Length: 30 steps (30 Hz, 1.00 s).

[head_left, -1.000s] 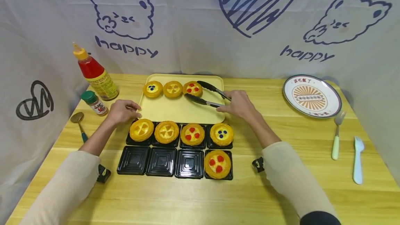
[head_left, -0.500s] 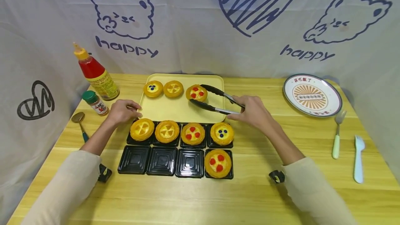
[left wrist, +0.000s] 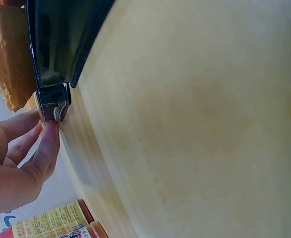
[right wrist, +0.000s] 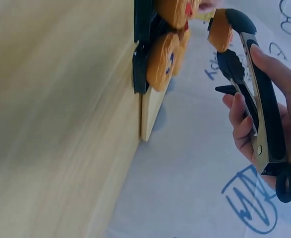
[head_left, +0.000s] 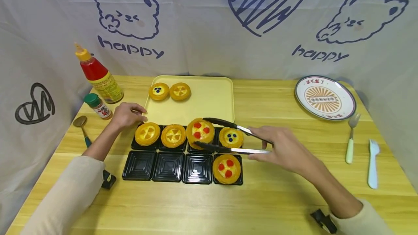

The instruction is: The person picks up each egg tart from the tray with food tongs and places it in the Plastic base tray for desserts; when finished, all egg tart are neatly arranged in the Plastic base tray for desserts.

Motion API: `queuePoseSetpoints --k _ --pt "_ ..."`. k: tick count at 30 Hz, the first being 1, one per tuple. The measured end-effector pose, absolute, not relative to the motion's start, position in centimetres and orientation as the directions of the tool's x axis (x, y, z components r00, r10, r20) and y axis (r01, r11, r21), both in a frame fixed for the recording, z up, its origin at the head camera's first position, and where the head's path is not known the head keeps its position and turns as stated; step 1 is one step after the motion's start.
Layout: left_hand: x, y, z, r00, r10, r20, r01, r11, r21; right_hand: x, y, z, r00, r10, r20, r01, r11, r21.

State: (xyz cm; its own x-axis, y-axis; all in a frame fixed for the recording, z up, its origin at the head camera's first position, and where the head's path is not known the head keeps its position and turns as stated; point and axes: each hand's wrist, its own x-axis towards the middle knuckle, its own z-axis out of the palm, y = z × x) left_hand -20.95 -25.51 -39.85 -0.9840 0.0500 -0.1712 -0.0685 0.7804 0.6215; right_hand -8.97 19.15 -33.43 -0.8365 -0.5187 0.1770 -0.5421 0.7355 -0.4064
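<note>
My right hand (head_left: pixel 284 148) grips black-and-silver tongs (head_left: pixel 245 151), whose tips are closed around an egg tart with red toppings (head_left: pixel 200 130). In the right wrist view that tart (right wrist: pixel 219 32) is raised above the others, between the tong heads. From the head it overlaps the third black compartment of the back row and hides the red-topped tart there. My left hand (head_left: pixel 128 115) pinches the near-left edge of the yellow tray (head_left: pixel 209 106) between thumb and fingers. On that tray sit a blue-topped tart (head_left: pixel 159 91) and a yellow-wedge tart (head_left: pixel 180 91).
Two rows of black compartments (head_left: pixel 168 166) lie before the tray; three front ones hold nothing, while the front right holds a red-topped tart (head_left: pixel 226 169). Left are a sauce bottle (head_left: pixel 104 81), a seasoning jar (head_left: pixel 98 106) and a spoon (head_left: pixel 81 126). Right are a plate (head_left: pixel 324 99) and two forks (head_left: pixel 373 164).
Held in the tongs, the red-topped tart has left the back of the yellow tray and come nearer, over the black compartments. My right hand moved right and nearer; my left stayed at the tray edge.
</note>
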Motion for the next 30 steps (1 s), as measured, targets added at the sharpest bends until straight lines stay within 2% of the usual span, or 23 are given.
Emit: queuePoseSetpoints --k 9,22,30 --pt "-21.1 -25.6 -39.5 -0.986 0.054 -0.157 -0.054 0.79 0.61 -5.6 18.6 -34.9 -0.784 -0.609 0.124 -0.588 0.663 -0.463" --pt "-21.0 -25.5 -39.5 -0.987 0.056 -0.152 -0.049 0.79 0.611 -4.9 18.2 -36.0 -0.808 -0.589 -0.013 -0.51 0.71 -0.487" --pt "-20.9 -25.5 -39.6 -0.986 0.059 -0.156 -0.049 0.792 0.608 -5.2 18.2 -34.5 -0.806 -0.592 0.001 -0.526 0.715 -0.461"
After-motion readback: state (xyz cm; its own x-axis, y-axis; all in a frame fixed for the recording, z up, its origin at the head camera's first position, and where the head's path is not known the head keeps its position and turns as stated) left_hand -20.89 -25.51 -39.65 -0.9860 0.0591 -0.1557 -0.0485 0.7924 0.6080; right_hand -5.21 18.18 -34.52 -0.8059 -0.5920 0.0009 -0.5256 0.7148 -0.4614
